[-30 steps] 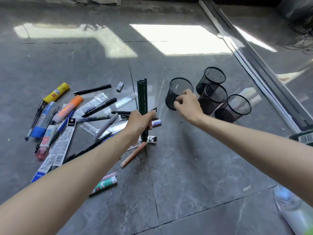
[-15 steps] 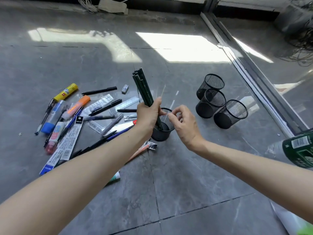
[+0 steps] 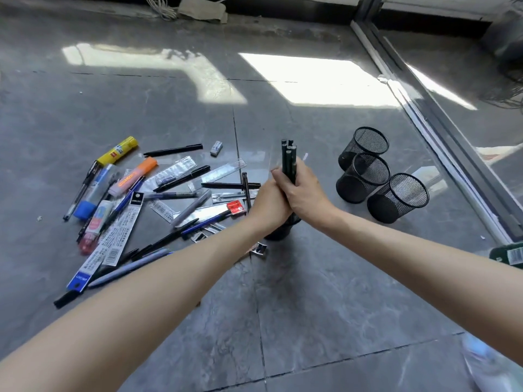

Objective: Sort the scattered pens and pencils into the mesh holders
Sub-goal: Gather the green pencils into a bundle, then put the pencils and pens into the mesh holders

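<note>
A bundle of dark green pencils [image 3: 289,157] stands upright in a black mesh holder [image 3: 278,232], which is mostly hidden under my hands. My left hand [image 3: 270,203] and my right hand [image 3: 304,190] both grip the bundle just above the holder's rim. Three more black mesh holders [image 3: 363,142] [image 3: 359,179] [image 3: 397,198] lie tipped on their sides to the right, with nothing inside them. Scattered pens [image 3: 174,150], a yellow marker [image 3: 117,151] and an orange highlighter [image 3: 133,176] lie on the floor to the left.
Packaged refills [image 3: 120,230], a clear ruler [image 3: 218,172], a small eraser [image 3: 216,148] and a glue stick [image 3: 92,190] lie among the pens on the grey tiled floor. A metal door track [image 3: 441,131] runs along the right. A green-labelled bottle [image 3: 509,254] sits at the right edge.
My right hand dragged one holder from the group toward the pens. My left hand lowered the pencil bundle into it, and both hands now grip the upright bundle.
</note>
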{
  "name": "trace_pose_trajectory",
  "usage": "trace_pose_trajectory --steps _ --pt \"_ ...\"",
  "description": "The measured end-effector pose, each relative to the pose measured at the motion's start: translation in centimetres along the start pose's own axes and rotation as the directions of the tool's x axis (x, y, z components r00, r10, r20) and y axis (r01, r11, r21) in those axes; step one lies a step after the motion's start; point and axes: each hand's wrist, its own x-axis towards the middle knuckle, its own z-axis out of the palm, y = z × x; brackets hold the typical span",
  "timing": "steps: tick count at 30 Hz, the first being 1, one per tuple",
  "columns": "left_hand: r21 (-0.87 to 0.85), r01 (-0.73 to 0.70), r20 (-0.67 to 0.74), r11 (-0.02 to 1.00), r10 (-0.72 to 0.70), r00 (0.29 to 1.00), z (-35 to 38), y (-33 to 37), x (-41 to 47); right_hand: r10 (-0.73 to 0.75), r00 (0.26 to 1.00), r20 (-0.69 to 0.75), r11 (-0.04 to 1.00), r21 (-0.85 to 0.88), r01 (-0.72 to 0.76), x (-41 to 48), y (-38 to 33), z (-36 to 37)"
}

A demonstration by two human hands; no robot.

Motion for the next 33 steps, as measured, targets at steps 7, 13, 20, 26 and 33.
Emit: trace_pose_trajectory --steps 7,13,20,26,33 --pt "0.445 -0.112 -0.029 0.889 0.139 0.99 -1.4 -2.5 0.3 0.033 0.992 0.119 0.999 0.01 -0.034 0.7 0.5 -0.2" --pt "0.209 0.058 0.051 0.976 -0.07 0.996 -2.6 -4.6 -0.7 0.033 0.981 0.19 0.965 -0.261 0.018 0.3 1.6 0.7" --pt "0.002 0.261 0.18 0.965 -0.257 0.95 -3.3 -4.4 -0.8 -0.015 0.982 0.188 0.949 -0.306 0.073 0.2 1.8 0.9" --pt "-0.224 0.349 0.268 0.91 -0.287 0.92 -2.4 -4.3 -0.5 0.1 0.972 0.212 0.976 -0.213 -0.054 0.0 1.9 -0.2" --pt "-0.328 0.363 0.109 0.872 -0.346 0.932 -1.5 -3.7 0.9 0.33 0.944 -0.01 0.901 -0.293 -0.319 -0.1 4.0 -1.5"
